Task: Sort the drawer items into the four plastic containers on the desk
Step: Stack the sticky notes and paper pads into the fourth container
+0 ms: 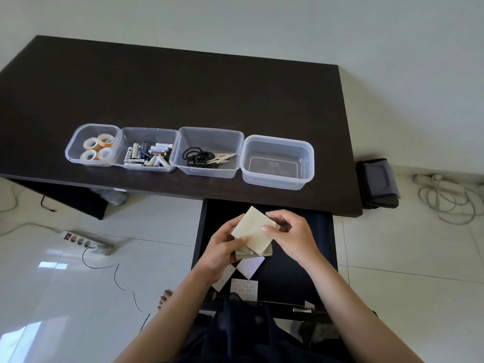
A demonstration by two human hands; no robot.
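Over the open dark drawer both hands hold a stack of pale yellow square sheets. My left hand grips the stack from the left and below; my right hand pinches its right edge. Three white sheets with faint print lie in the drawer beneath. Four clear containers stand in a row on the dark desk: tape rolls in the leftmost, batteries in the second, black-handled scissors in the third, and the rightmost container holds nothing.
A black pouch leans at the desk's right end, with coiled white cable on the floor beyond. A white power strip and a thin black cord lie on the tiles at left. My bare foot rests beside the drawer.
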